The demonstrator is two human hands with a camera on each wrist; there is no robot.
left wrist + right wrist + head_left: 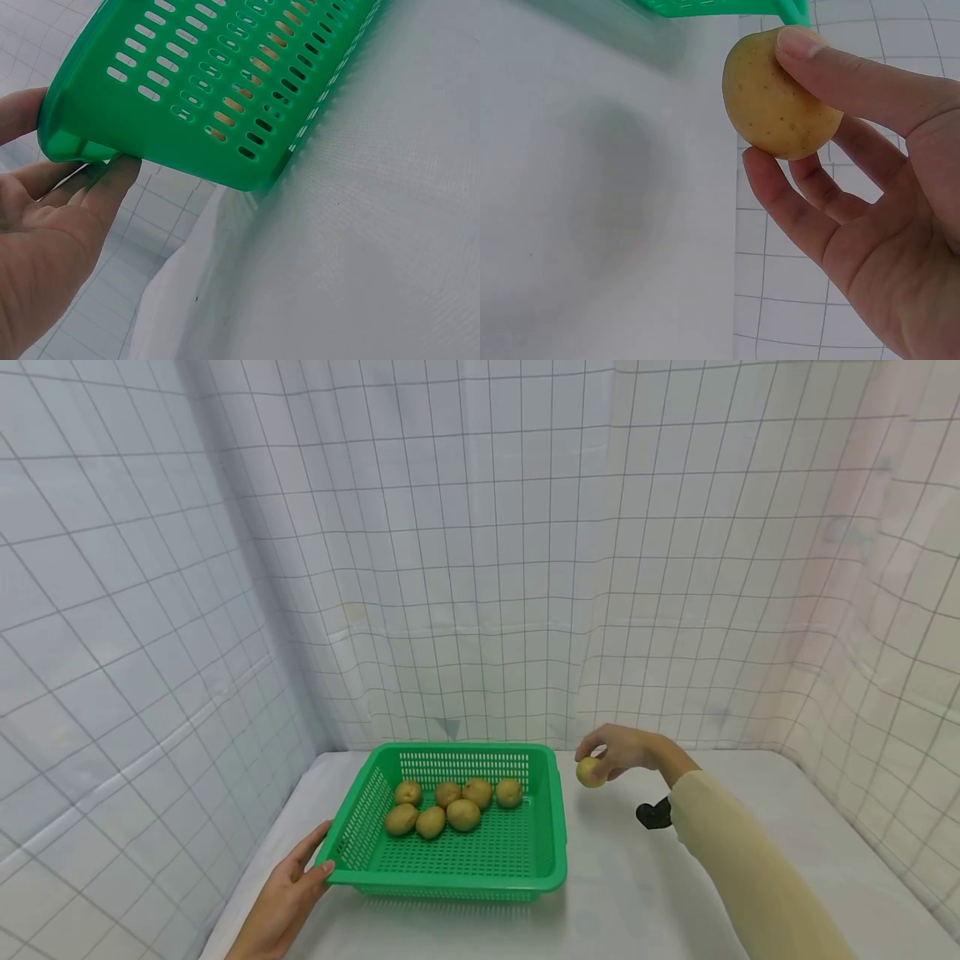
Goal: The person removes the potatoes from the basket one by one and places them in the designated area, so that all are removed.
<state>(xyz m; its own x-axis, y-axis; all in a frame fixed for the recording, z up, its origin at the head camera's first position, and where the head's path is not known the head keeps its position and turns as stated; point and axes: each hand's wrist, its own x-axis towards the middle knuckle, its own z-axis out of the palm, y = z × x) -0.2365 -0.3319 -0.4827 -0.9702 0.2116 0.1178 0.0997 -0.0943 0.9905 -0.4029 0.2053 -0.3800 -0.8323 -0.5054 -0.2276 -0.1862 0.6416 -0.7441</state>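
My right hand (621, 752) pinches a yellow-brown potato (776, 97) between thumb and fingers, raised above the table just right of a green plastic basket (517, 885). Several more potatoes (463, 815) lie in the basket, mostly toward its back and left. At the basket's front left corner my left hand (288, 885) grips the rim. In the left wrist view, the thumb side of that hand (56, 232) is at the rim and other fingers reach beneath it; slots in the basket wall show bits of potato inside.
A small black object (654, 815), its kind unclear, lies on the white table (615, 893) beside the right sleeve, partly covered by it. White grid-patterned curtains (480, 568) hang behind the table and on both sides.
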